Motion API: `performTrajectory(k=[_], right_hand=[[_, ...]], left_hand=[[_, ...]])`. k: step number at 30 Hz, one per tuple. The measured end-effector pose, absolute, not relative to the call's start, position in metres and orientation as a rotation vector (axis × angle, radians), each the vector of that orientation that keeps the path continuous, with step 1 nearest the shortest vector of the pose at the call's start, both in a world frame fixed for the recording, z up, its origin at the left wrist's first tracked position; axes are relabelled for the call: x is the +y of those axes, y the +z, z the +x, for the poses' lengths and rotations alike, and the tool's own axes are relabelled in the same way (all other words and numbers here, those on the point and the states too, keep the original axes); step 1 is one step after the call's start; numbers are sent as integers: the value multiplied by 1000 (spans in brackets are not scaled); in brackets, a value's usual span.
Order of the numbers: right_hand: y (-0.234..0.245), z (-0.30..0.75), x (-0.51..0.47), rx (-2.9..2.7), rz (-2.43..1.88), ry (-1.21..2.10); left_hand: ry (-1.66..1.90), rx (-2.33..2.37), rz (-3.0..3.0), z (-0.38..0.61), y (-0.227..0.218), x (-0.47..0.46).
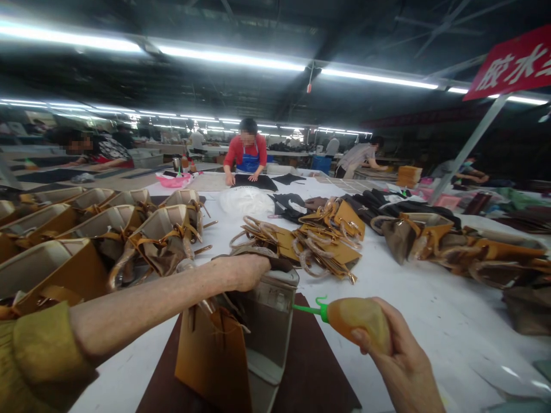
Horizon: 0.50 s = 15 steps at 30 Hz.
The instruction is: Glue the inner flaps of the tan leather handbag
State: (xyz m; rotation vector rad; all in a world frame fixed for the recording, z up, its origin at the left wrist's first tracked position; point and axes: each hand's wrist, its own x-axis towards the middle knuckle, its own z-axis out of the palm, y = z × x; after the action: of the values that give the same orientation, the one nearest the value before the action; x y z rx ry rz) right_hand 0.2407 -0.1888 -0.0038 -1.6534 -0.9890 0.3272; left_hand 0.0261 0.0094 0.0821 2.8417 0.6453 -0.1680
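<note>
1. White table (pixel 430 310) carries a dark mat (pixel 318 367), perhaps for protection.
2. Tan bag (pixel 232 344) sits on it, pale interior exposed, presumably for access.
3. Left hand (pixel 252 272) meets its rim, likely steadying; fingertips hidden, grip unclear.
4. Right hand (pixel 398 350) wraps fingers around 1 squeeze bottle (pixel 355 321), nozzle angled bagward.

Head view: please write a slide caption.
Right hand holds an amber squeeze bottle, green nozzle toward an open, boxy tan bag; left hand at the bag's top.
</note>
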Motion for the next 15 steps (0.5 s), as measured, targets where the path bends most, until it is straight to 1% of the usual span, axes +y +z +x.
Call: performTrajectory(k=[3,7,10,15], right_hand=[[-7,245,-193,-1011,-1659,339],[2,244,-191,-987,-1653,273],[6,242,-186,-978,-1646,287],[-10,243,-188,-1014,-1657,372]], left_hand=[[-176,665,2832,26,82,9],[-224,698,2830,26,81,6],[-234,729,2820,26,84,3],[-179,657,2799,25,83,4]])
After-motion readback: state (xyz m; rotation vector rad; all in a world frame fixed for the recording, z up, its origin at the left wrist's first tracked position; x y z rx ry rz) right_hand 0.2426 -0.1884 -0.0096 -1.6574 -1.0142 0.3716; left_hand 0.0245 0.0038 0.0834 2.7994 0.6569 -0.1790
